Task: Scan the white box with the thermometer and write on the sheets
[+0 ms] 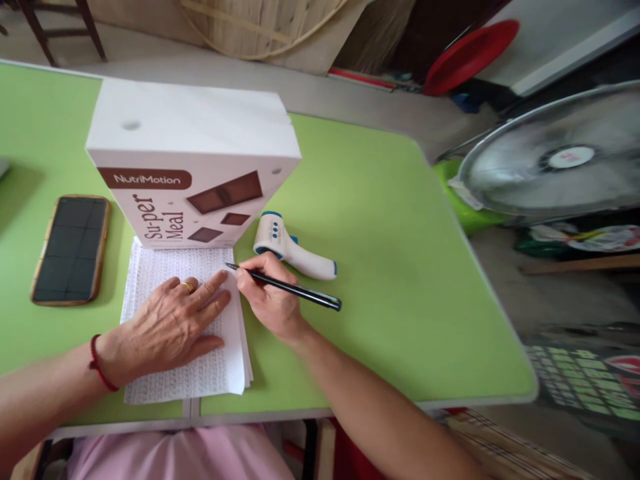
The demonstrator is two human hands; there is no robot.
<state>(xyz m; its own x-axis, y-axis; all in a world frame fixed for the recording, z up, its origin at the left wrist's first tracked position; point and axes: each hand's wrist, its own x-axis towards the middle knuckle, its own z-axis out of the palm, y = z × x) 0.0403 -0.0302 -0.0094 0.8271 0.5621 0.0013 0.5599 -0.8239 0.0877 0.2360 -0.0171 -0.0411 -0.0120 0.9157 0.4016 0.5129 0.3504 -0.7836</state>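
Sheets of paper (215, 377) covered with rows of small handwriting lie in a stack on the green table. My left hand (170, 320) rests flat on the top sheet, fingers stretched out, with a ring and a red wrist cord. Between thumb and fingers of my right hand (273, 300) is a black pen (300, 290), its tip at the paper's upper right edge; whether it touches is unclear. A white NutriMotion box (200, 133) stands upright at the sheets' far edge. Just beyond my right hand lies a white and blue infrared thermometer (305, 260).
A smartphone (73, 250) in a brown case lies left of the sheets. Past the table's (400, 300) right edge stand a fan (555, 157) and a red round basin (470, 57). A wooden stool (65, 32) is at the far left.
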